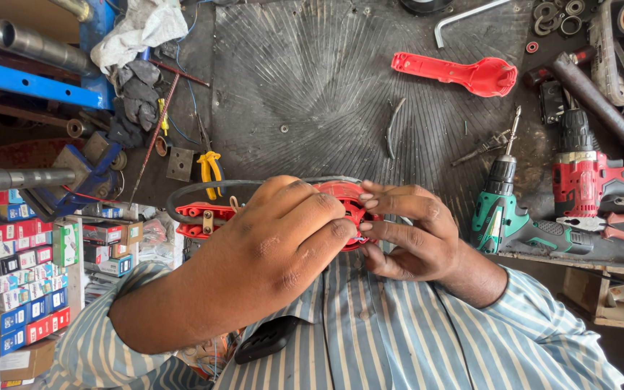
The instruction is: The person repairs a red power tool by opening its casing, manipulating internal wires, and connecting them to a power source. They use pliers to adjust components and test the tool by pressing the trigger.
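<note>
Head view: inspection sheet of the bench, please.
Surface: dark ribbed rubber mat on the bench.
Job's things: red tool housing held in both hands; separate red housing half lies on the mat.
Clutter: green drill, red drill, yellow-handled pliers, hex key, rag, blue vise.
Grippers: left hand and right hand both grip the housing.
Cables: black cord loops from the housing.
Surroundings: shelves of small boxes.

- One view only, from a camera worn on the person's head.
- It looks steeply down, close over the hands point(341, 231) and striped shirt.
- The tabletop point(312, 79) fills the upper frame, farther off.
</note>
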Motion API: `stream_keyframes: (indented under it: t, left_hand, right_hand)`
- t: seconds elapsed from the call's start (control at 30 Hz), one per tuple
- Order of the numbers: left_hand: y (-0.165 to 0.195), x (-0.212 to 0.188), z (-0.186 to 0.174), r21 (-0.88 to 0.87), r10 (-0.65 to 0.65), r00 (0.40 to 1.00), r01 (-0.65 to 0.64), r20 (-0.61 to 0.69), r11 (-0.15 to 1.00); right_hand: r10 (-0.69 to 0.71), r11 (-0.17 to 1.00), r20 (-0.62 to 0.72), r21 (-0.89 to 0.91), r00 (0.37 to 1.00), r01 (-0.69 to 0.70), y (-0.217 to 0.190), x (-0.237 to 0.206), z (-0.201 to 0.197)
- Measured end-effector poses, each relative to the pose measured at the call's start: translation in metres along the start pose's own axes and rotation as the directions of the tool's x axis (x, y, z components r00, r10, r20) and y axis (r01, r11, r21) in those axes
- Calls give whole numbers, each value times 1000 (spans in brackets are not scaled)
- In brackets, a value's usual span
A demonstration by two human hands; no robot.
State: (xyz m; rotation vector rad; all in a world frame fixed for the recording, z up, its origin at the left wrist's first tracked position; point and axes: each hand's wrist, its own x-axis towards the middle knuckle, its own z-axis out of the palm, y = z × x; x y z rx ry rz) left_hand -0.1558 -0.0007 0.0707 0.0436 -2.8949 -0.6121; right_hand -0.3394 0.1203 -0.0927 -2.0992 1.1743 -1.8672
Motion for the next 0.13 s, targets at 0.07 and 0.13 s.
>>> stream_keyframes:
  t: [0.07,0.13]
  left_hand:
    - [0,0,-1,-19,8,1000,-8,7,1000]
    - [-1,1,-2,-32,23,1000,-23,6,999]
  right_hand:
    - [-6,1000,4,-12,1000,6,1,1,-1]
    - [-13,1000,3,-21,1000,13,0,0,-1]
